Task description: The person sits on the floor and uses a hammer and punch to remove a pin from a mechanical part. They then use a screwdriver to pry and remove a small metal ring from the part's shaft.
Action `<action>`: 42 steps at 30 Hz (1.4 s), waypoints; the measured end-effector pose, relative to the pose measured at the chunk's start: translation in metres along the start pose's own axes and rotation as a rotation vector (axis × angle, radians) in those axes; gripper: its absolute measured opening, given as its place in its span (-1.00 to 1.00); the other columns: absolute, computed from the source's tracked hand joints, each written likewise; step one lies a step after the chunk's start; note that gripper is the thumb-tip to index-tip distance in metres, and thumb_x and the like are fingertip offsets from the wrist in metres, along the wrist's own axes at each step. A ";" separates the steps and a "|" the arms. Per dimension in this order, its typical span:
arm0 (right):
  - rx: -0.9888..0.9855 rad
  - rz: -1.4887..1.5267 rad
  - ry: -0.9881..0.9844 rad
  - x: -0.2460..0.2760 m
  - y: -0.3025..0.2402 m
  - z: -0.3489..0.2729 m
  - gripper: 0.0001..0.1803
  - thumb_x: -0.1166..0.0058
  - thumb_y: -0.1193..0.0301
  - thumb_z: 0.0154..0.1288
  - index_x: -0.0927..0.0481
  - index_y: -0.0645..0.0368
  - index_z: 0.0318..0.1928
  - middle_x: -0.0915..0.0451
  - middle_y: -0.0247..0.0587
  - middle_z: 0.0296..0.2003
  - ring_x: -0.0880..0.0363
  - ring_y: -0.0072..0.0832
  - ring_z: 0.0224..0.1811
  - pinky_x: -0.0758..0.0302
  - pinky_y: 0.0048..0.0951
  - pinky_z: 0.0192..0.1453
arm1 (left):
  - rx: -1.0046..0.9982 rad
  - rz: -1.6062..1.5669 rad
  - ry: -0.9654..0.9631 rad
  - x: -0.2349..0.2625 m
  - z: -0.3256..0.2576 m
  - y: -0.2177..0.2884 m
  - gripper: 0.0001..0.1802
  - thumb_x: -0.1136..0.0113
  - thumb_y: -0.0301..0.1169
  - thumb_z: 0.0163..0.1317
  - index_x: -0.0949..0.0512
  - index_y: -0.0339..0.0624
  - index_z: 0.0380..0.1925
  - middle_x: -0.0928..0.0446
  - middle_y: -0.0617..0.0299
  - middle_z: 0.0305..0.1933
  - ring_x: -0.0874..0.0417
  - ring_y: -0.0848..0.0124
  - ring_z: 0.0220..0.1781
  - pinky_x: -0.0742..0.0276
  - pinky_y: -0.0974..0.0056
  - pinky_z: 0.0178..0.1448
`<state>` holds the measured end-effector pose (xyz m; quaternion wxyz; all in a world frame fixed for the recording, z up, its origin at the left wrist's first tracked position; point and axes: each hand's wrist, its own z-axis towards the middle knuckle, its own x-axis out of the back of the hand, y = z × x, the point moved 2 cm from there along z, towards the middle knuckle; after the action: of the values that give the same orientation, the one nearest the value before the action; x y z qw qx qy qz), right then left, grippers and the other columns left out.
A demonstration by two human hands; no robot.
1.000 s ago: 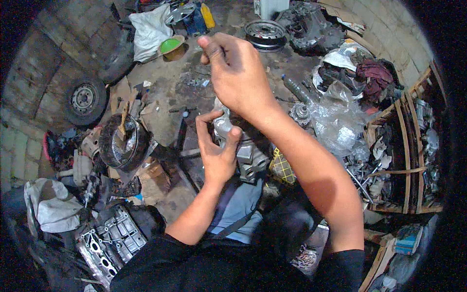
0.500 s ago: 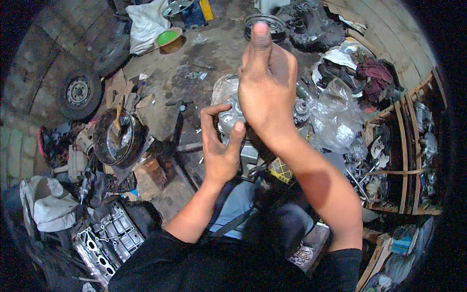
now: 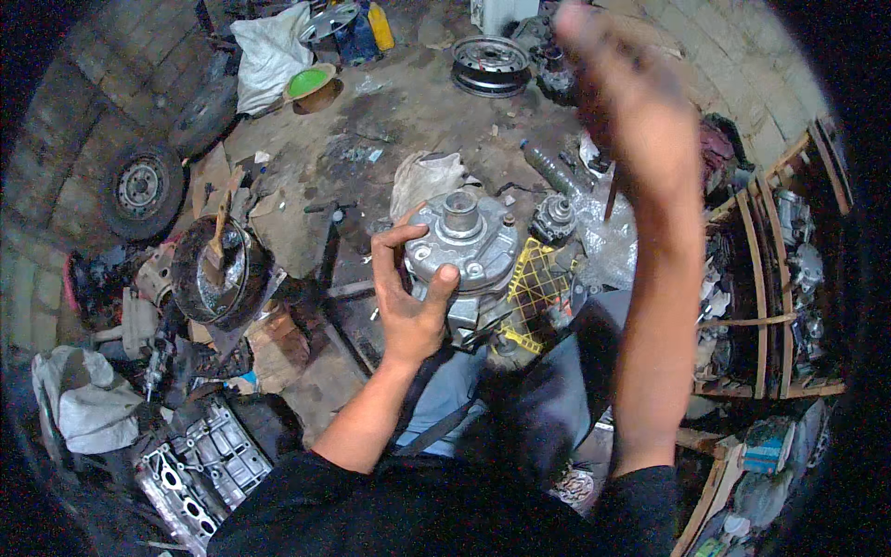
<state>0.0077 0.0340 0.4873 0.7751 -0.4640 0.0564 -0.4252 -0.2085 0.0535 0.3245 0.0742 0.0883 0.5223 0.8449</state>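
Note:
My left hand (image 3: 408,302) grips the near left side of a round silver metal housing (image 3: 492,260), fingers on its rim and thumb on its front edge. The housing has a short hollow neck on top and bolts around its flange. It sits upright in front of my knees. My right hand (image 3: 645,121) is raised to the right of the housing, apart from it and blurred. It looks closed, with its fingers turned away. A thin brown rod (image 3: 610,195) shows below that hand; whether it is held I cannot tell.
A toothed metal part (image 3: 554,218) and a yellow grid crate (image 3: 534,283) lie right of the housing. A black pan (image 3: 218,302) with a brush stands left. A wheel rim (image 3: 490,67) lies farther back, a wooden rack (image 3: 763,278) of parts at right, an engine block (image 3: 200,473) lower left.
My right hand has swung up and right, away from over the housing, uncovering its top and the toothed part. My left hand keeps its grip. The view has shifted slightly.

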 end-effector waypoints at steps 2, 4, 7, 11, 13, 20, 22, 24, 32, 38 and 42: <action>-0.016 -0.074 -0.225 -0.015 0.035 -0.026 -0.58 -0.28 0.07 0.34 -0.67 0.25 -0.24 -0.55 -0.40 -0.46 -0.46 -0.58 -0.34 -0.38 -0.47 -0.20 | 0.002 -0.072 -0.035 0.004 0.001 -0.002 -0.30 -0.39 0.04 0.21 -0.37 -0.25 0.10 -0.41 -0.09 0.27 -0.44 0.16 0.32 -0.23 0.11 0.46; -0.035 0.041 -0.259 -0.020 0.058 -0.059 -0.64 -0.37 0.17 0.30 -0.71 0.28 -0.30 -0.66 -0.29 -0.42 -0.55 -0.57 -0.29 -0.47 -0.45 -0.16 | 0.022 -0.145 -0.054 0.001 0.002 -0.004 -0.31 -0.44 -0.03 0.21 -0.35 -0.25 0.11 -0.40 -0.15 0.34 -0.43 0.15 0.34 -0.24 0.12 0.47; -0.181 0.147 -0.389 -0.021 0.085 -0.098 -0.42 -0.52 0.19 0.08 -0.65 0.17 0.07 -0.67 -0.14 -0.02 -0.60 -0.39 0.03 -0.52 -0.33 0.09 | 0.061 -0.160 -0.045 0.005 0.004 -0.002 -0.32 -0.45 -0.05 0.22 -0.36 -0.25 0.10 -0.43 -0.09 0.29 -0.45 0.20 0.31 -0.27 0.14 0.44; 0.009 -0.120 -0.561 -0.031 0.081 -0.126 0.20 -0.68 0.12 -0.28 -0.34 0.27 0.40 -0.46 0.14 0.30 -0.39 -0.10 0.41 -0.32 -0.13 0.46 | 0.074 -0.146 -0.021 0.010 0.010 -0.002 -0.35 -0.44 -0.08 0.25 -0.36 -0.26 0.11 -0.44 0.04 0.16 -0.46 0.30 0.22 -0.33 0.19 0.36; -0.047 -0.118 -0.593 -0.047 0.082 -0.134 0.43 -0.72 0.09 -0.43 -0.18 0.38 0.47 -0.36 0.27 0.38 -0.24 -0.02 0.52 -0.15 -0.08 0.59 | 0.088 -0.137 -0.007 0.010 0.011 -0.005 -0.34 -0.45 -0.08 0.25 -0.35 -0.25 0.11 -0.43 0.09 0.09 -0.46 0.33 0.18 -0.35 0.20 0.32; -0.119 -0.053 -0.541 -0.058 0.074 -0.132 0.45 -0.74 0.10 -0.50 -0.19 0.49 0.43 -0.49 0.29 0.27 -0.47 -0.02 0.37 -0.38 -0.14 0.45 | 0.185 -0.185 -0.091 0.018 0.023 -0.004 -0.36 -0.46 -0.15 0.24 -0.31 -0.20 0.11 -0.40 0.15 0.02 -0.44 0.37 0.12 -0.35 0.23 0.28; -0.143 0.071 -0.544 -0.062 0.072 -0.129 0.42 -0.74 0.15 -0.51 -0.22 0.48 0.42 -0.53 0.26 0.23 -0.51 -0.06 0.34 -0.41 -0.16 0.43 | 0.182 -0.185 -0.070 0.018 0.024 -0.003 -0.36 -0.47 -0.16 0.23 -0.31 -0.20 0.10 -0.39 0.17 0.01 -0.43 0.37 0.13 -0.34 0.23 0.29; -0.133 0.124 -0.530 -0.064 0.072 -0.129 0.40 -0.75 0.20 -0.52 -0.24 0.47 0.41 -0.56 0.23 0.21 -0.54 -0.09 0.31 -0.43 -0.17 0.41 | 0.192 -0.188 -0.046 0.019 0.022 -0.002 -0.36 -0.48 -0.18 0.21 -0.31 -0.20 0.10 -0.38 0.17 0.00 -0.43 0.37 0.13 -0.33 0.24 0.30; -0.208 0.141 -0.530 -0.070 0.072 -0.130 0.34 -0.71 0.29 -0.48 -0.25 0.44 0.42 -0.56 0.20 0.23 -0.53 -0.12 0.33 -0.42 -0.20 0.42 | 0.202 -0.159 -0.008 0.022 0.023 -0.005 -0.35 -0.53 -0.23 0.16 -0.33 -0.22 0.08 -0.37 0.17 0.02 -0.43 0.35 0.16 -0.30 0.24 0.33; -0.073 -0.083 -0.507 -0.032 0.077 -0.117 0.06 -0.62 0.34 -0.21 -0.40 0.29 0.38 -0.59 0.14 0.15 -0.59 -0.15 0.19 -0.44 -0.18 0.35 | 0.140 -0.162 -0.023 0.012 0.018 -0.009 -0.34 -0.51 -0.22 0.12 -0.35 -0.21 0.08 -0.44 0.10 0.08 -0.46 0.30 0.17 -0.32 0.21 0.34; -0.193 0.299 0.003 0.021 0.055 -0.092 -0.64 0.01 0.15 0.55 -0.61 0.17 0.04 -0.43 -0.47 -0.57 -0.29 -0.69 -0.59 -0.21 -0.57 -0.52 | 0.096 -0.169 -0.025 0.007 0.016 -0.011 -0.37 -0.49 -0.23 0.13 -0.33 -0.19 0.07 -0.49 0.02 0.17 -0.48 0.26 0.21 -0.32 0.17 0.38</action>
<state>0.0102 -0.0312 0.4001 0.7814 -0.5221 0.1663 -0.2987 -0.2117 0.0736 0.3223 0.1475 0.0579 0.5667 0.8085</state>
